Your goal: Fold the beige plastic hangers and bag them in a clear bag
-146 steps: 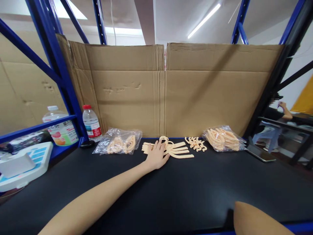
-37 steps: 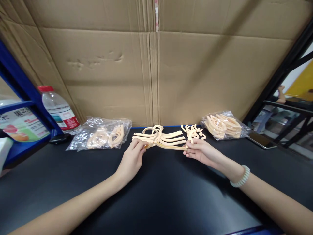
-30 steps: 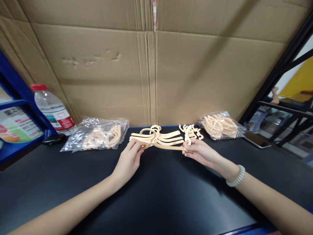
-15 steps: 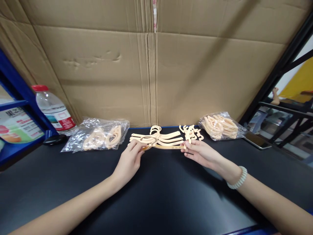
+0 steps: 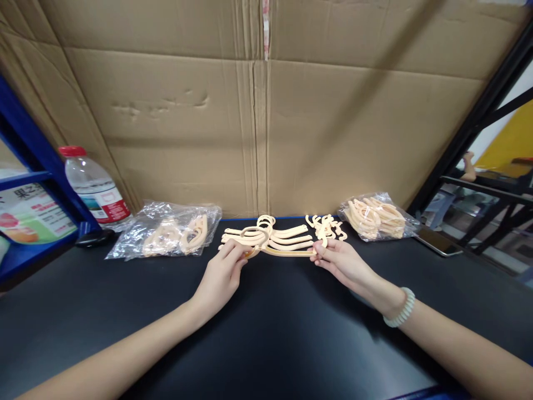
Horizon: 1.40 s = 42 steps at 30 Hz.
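Note:
A cream plastic clothes hanger [image 5: 287, 253] is stretched between my two hands, its hook pointing away from me. My left hand [image 5: 222, 272] pinches its left arm. At the far right end, the fingers of my right hand [image 5: 343, 264] close on the tip, where a small curved cream piece [image 5: 324, 242] also shows. Whether that piece is joined to the hanger I cannot tell. Just behind lie several like hangers [image 5: 291, 232], stacked with their hooks together. Beyond my right hand is a pile of small curved cream pieces [image 5: 331, 226].
Clear plastic bags with cream parts lie at the left [image 5: 166, 233] and right [image 5: 375, 215]. A red-capped bottle [image 5: 97, 189] and a black object [image 5: 95, 238] stand at far left. A phone [image 5: 438, 242] lies at right. A cardboard wall [image 5: 166, 128] closes off the back.
Both hands keep their grip on the hanger. The right hand and wrist have shifted slightly, and the small curved piece shows more plainly at the fingertips. The view has moved a little.

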Each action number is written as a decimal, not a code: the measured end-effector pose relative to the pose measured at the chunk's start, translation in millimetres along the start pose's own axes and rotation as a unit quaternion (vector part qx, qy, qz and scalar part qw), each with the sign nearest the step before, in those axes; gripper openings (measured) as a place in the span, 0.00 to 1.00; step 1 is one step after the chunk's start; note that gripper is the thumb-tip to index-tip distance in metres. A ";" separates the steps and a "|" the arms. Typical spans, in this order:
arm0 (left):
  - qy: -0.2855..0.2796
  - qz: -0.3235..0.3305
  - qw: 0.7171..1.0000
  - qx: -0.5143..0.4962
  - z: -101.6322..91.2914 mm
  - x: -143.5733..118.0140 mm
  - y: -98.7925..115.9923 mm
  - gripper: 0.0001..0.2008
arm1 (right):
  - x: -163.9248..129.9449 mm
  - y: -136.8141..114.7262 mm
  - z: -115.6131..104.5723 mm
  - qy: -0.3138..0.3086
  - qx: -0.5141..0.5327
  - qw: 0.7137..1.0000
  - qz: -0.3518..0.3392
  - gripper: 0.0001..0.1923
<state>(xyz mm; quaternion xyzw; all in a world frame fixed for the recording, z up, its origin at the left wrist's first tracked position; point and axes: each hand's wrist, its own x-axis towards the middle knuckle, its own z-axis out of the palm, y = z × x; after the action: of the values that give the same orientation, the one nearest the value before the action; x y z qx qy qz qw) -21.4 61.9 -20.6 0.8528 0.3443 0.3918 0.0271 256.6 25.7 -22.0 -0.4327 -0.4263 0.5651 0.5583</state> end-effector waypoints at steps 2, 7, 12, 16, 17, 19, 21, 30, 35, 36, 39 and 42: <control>-0.001 0.002 1.000 0.000 -0.2 0.0 0.6 0.10 | -0.4 0.2 1.7 0.010 -0.004 1.000 -0.013 0.16; 0.002 0.000 1.000 -0.001 0.2 -0.4 0.3 0.11 | -0.7 2.1 6.3 0.038 -0.030 0.998 -0.049 0.20; -0.001 -0.002 1.000 -0.013 0.7 -0.5 0.4 0.11 | 0.0 2.1 7.3 0.067 -0.026 0.996 -0.060 0.22; -0.002 -0.011 0.999 -0.041 -0.4 2.1 4.0 0.14 | 1.3 -2.8 4.3 0.028 0.053 0.997 -0.046 0.16; 0.001 -0.010 0.999 -0.044 -1.0 3.2 5.2 0.15 | 1.7 -4.3 3.4 0.020 0.066 0.997 -0.046 0.14; 0.014 -0.010 0.999 -0.046 -3.0 5.8 7.0 0.15 | 2.7 -7.3 1.9 0.016 0.076 0.996 -0.049 0.13; 0.030 -0.016 0.998 -0.046 -5.6 8.5 7.7 0.14 | 3.9 -10.0 0.9 0.014 0.075 0.995 -0.059 0.13; 0.003 0.020 0.999 0.040 -29.5 21.9 -3.8 0.11 | 21.2 -33.6 -37.5 -0.059 0.022 0.995 -0.082 0.13; -0.101 0.047 0.991 0.068 -41.5 28.1 0.5 0.13 | 22.5 -53.1 -71.7 -0.120 -0.197 0.972 -0.041 0.17; -0.121 0.049 0.989 0.072 -41.3 27.5 2.9 0.13 | 21.8 -56.1 -75.3 -0.130 -0.243 0.960 -0.041 0.17; -0.172 0.048 0.982 0.068 -36.1 20.2 11.7 0.14 | 19.7 -62.7 -81.2 -0.173 -0.358 0.916 -0.045 0.15; -0.218 0.049 0.974 0.038 -30.2 7.7 20.1 0.16 | 18.9 -65.1 -84.0 -0.246 -0.438 0.864 -0.007 0.16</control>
<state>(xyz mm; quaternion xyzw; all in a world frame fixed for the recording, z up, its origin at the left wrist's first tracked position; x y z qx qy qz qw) -27.3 44.5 11.7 0.9340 0.3022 0.1839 0.0499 354.7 45.4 18.6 -0.4766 -0.7567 0.4041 0.1923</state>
